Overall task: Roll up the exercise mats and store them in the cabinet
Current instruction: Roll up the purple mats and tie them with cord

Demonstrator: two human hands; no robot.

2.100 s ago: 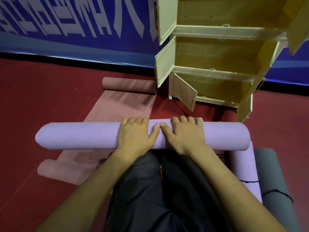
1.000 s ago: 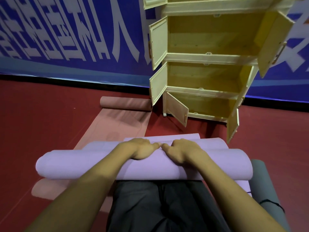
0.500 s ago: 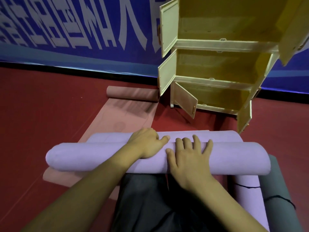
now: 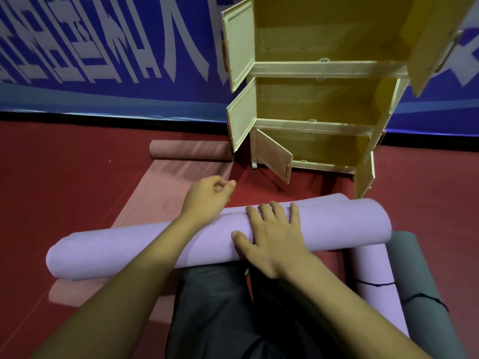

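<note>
Nearest you, your dark trousers [image 4: 220,307] sit under a rolled purple mat [image 4: 129,250] lying crosswise over your lap. Your right hand [image 4: 272,239] lies flat on that roll, fingers straight and spread, pressing it. Your left hand [image 4: 207,198] is lifted just beyond the roll, fingers loosely curled, holding nothing. At your right, a second purple roll [image 4: 373,270] and a grey roll [image 4: 414,281] lie side by side on the red floor [image 4: 64,190]. Beyond, a pink mat [image 4: 168,193] lies partly unrolled, its rolled end near the wooden cabinet [image 4: 324,71], whose doors stand open against the blue banner [image 4: 103,47].
</note>
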